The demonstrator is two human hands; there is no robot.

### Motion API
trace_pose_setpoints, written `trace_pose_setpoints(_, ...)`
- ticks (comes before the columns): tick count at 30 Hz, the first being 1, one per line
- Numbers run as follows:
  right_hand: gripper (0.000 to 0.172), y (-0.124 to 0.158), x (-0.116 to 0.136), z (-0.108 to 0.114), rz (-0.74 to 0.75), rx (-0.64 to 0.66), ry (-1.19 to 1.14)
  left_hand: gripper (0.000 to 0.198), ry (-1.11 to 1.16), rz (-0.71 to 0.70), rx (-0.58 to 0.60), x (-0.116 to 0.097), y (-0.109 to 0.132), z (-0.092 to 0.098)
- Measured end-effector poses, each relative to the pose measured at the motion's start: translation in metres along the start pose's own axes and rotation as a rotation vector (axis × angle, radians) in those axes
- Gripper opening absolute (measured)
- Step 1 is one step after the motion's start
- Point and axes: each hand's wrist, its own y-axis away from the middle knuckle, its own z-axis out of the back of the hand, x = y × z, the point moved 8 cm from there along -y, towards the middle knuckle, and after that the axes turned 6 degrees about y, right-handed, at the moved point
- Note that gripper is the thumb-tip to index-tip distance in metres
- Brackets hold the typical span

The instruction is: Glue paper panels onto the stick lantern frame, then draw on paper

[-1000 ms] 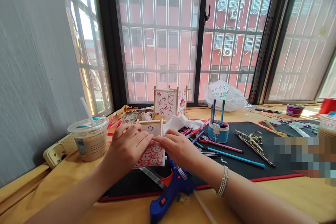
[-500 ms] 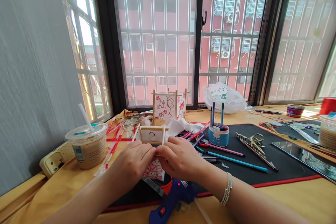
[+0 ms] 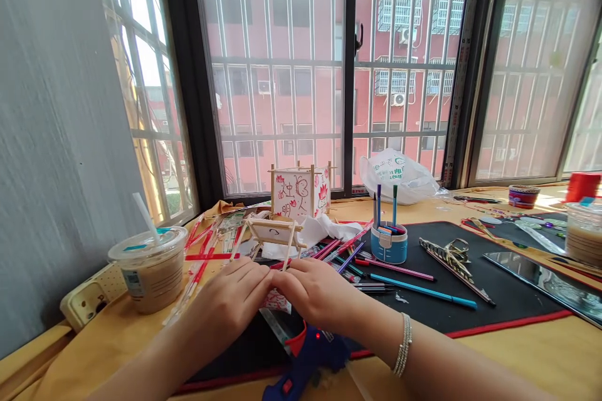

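Both hands are closed around the near side of a small wooden-stick lantern frame (image 3: 275, 223), which has a pale panel with a dark curved mark. My left hand (image 3: 235, 294) grips its left side and my right hand (image 3: 324, 291) the right, fingertips meeting in the middle. The frame tilts, its sticks poking out beyond my fingers. Beneath my hands a white piece with red drawings (image 3: 277, 301) shows in part; whether it belongs to the frame I cannot tell. Close below my right hand lies a blue glue gun (image 3: 313, 357), its red light lit.
A finished-looking paper lantern (image 3: 292, 193) stands by the window. Left is an iced drink cup (image 3: 153, 276) beside a socket strip (image 3: 87, 301). Right are a blue pen holder (image 3: 389, 245), scattered markers (image 3: 423, 291), a gold hair clip (image 3: 456, 269) and a tablet-like glossy slab (image 3: 540, 282) on the black mat.
The stick frame has tipped, its upper bars now slanting and its panel leaning. My hands have shifted slightly down with it, and the whole view has moved a little.
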Motion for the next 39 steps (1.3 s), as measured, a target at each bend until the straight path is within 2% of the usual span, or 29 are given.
trace_pose_setpoints(5,0.025,0.001,0.000,0.003,0.014,-0.043,0.037,0.028,0.088,0.107,0.023,0.011,0.010,-0.009)
trace_pose_setpoints(11,0.023,0.001,-0.004,0.000,-0.053,-0.023,0.024,0.022,0.047,0.010,-0.024,0.005,0.005,0.000)
trace_pose_setpoints(17,0.024,-0.001,0.005,0.003,0.032,-0.042,0.054,0.023,0.051,0.027,0.002,0.005,0.005,0.000)
trace_pose_setpoints(23,0.030,-0.001,0.008,0.006,0.093,-0.099,0.111,0.027,-0.090,0.047,0.039,0.011,0.010,-0.004)
trace_pose_setpoints(29,0.032,0.002,0.007,0.019,0.139,-0.194,0.137,0.025,-0.268,-0.008,0.009,0.014,0.004,0.009)
trace_pose_setpoints(32,0.028,0.005,0.001,0.019,0.112,-0.191,0.088,0.023,-0.223,0.142,-0.084,0.032,0.003,0.022)
trace_pose_setpoints(35,0.020,0.009,-0.007,0.022,0.076,-0.258,-0.002,0.048,-0.123,0.414,-0.194,0.060,0.015,0.030)
trace_pose_setpoints(37,0.016,0.012,-0.012,0.027,0.053,-0.336,-0.065,0.057,-0.056,0.538,-0.196,0.073,0.025,0.025)
trace_pose_setpoints(39,0.014,0.013,-0.016,0.028,0.027,-0.372,-0.100,0.052,-0.011,0.584,-0.147,0.080,0.033,0.016)
